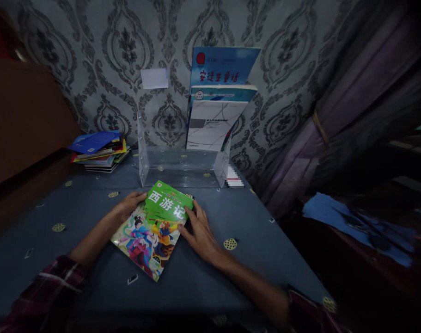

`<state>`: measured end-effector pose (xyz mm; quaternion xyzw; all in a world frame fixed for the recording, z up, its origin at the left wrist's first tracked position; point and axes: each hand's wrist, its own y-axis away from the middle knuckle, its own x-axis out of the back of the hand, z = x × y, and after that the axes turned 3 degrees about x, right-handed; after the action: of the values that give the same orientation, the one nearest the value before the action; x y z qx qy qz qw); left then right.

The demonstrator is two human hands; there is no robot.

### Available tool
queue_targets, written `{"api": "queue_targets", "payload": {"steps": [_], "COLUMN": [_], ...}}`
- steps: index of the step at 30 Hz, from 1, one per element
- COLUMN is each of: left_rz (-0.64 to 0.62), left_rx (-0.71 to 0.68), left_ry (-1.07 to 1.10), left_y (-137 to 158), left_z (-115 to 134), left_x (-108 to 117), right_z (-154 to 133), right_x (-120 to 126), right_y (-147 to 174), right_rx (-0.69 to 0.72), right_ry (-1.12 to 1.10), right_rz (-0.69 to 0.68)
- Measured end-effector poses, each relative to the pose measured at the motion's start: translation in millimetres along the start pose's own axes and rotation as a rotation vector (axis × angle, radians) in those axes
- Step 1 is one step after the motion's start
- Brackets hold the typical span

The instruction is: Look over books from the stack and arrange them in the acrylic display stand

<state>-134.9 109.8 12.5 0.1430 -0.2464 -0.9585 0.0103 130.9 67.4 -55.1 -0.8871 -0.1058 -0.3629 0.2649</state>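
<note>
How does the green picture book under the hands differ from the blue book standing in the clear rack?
The green picture book lies flat on the table, while the blue book stands upright at the back of the clear rack. The green picture book shows cartoon figures; the blue book shows mainly lettering. The left hand and right hand touch the green picture book; nothing touches the blue book. Both carry Chinese titles.

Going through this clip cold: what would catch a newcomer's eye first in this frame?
The bright green picture book lying flat and askew at the middle of the blue tablecloth, with the left hand at its upper left edge and the right hand against its right edge. Behind it, a clear rack holds upright books against the patterned wall; a stack of books lies at far left.
</note>
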Motion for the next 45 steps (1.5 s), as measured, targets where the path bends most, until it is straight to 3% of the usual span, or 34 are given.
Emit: {"api": "queue_targets", "payload": {"steps": [9,13,17,20,26,30,35,40,45], "left_rz": [-0.023,0.014,0.005,-0.008,0.154,0.220,0.058,-0.039,-0.085], "left_rx": [-0.052,-0.143,-0.260,-0.377,-0.666,-0.696,-0.744,-0.767,-0.741], "left_ry": [0.054,0.076,0.073,0.050,0.026,-0.171,-0.561,-0.922,-1.015], "left_y": [14,17,18,19,10,6,22,44,50], "left_z": [-3,-2,1,7,20,8,-1,23,53], "left_x": [-14,-22,-34,-46,-75,-81,-66,-56,-71], "right_z": [-1,-9,-17,-24,-36,-24,-1,-1,3], "right_x": [5,11,24,47,109,124,123,130,145], "right_y": [0,-9,-16,-25,-56,-52,-27,-21,-42], "right_rx": [-0.152,-0.263,-0.446,-0.422,-0.099,0.098,0.112,0.089,0.095], "right_ry": [-0.287,-0.638,-0.983,-1.059,-0.833,-0.531,-0.400,-0.478,-0.522], "right_rz": [0.050,0.125,-0.033,-0.091,0.030,0.174,0.106,-0.038,-0.026]}}
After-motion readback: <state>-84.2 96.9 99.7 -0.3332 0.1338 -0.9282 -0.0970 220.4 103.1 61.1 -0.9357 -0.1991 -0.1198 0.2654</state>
